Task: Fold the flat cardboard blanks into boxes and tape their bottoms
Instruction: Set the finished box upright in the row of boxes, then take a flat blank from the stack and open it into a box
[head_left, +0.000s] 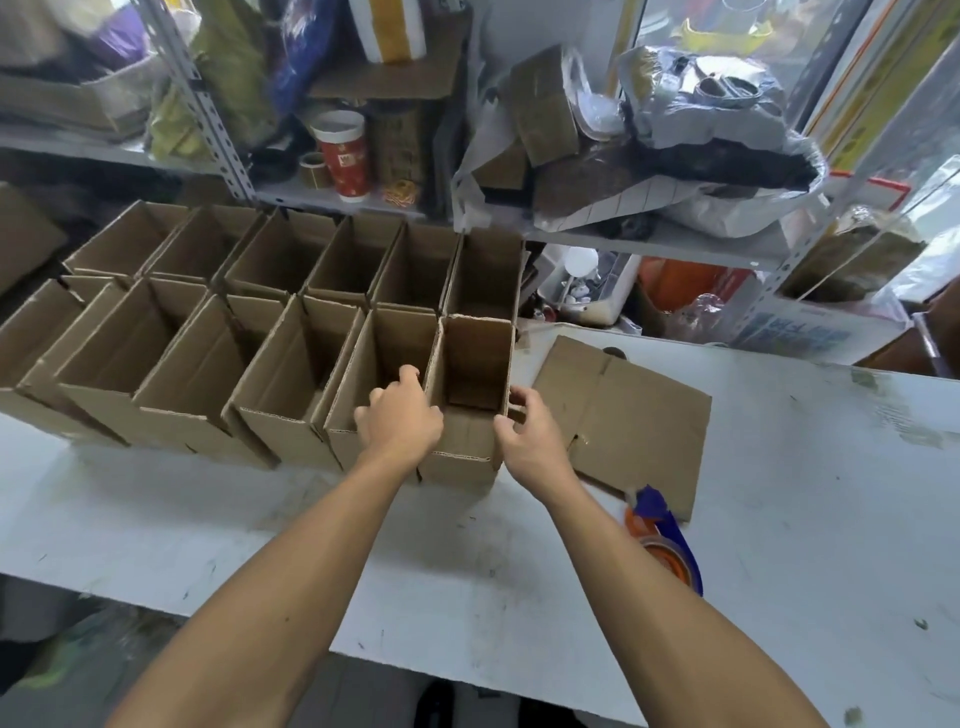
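Box (470, 405), open-topped, stands upright between two hands at the right end of the nearer row. Left hand (400, 415) curls its fingers over the left wall; right hand (530, 434) hooks its fingertips on the right wall. A hard shove could likely tip neighbouring boxes (291, 364). Just right of the right hand lies a flat cardboard blank (639, 415), with a tape dispenser (665, 540) nearer. Scuffed white table (156, 519) below; cluttered metal shelves (623, 244) beyond.

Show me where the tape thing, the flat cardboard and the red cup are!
tape dispenser (662, 545): head view, on its orange and blue body beside the right forearm.
flat cardboard blank (639, 415): head view, on its broad middle panel.
red cup (345, 156): head view, on its red side wall, on the shelf.
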